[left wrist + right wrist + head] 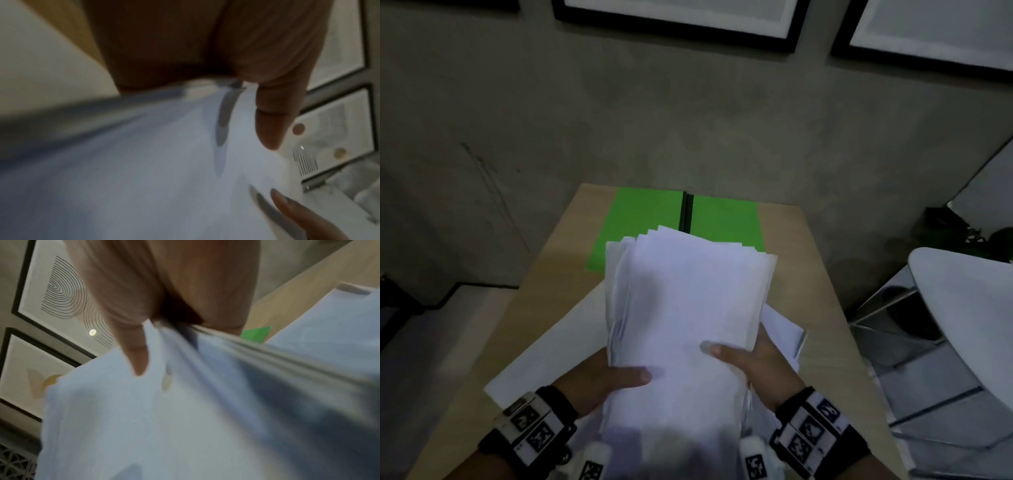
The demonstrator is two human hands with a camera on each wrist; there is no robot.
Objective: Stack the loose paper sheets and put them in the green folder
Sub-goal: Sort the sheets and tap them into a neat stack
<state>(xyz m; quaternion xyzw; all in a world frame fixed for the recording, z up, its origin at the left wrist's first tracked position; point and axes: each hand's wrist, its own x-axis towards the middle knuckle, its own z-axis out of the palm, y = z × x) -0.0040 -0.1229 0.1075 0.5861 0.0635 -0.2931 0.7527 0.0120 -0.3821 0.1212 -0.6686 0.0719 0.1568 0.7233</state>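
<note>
A thick, uneven stack of white paper sheets (685,308) is held up above the table, its far corners fanned out. My left hand (602,377) grips the stack's left edge, thumb on top. My right hand (753,359) grips the right edge, thumb also on top. The green folder (640,219) lies open and flat at the far end of the wooden table (822,274), partly hidden by the stack. More white sheets (541,356) lie on the table under and beside my hands. The wrist views show each thumb (273,123) (135,353) pressed on the blurred paper stack (144,162) (164,418).
A grey wall with black-framed pictures (681,20) rises right behind the table. A white chair (962,308) with metal legs stands to the right. A dark plant (955,233) sits in the right corner. Floor lies to the left of the table.
</note>
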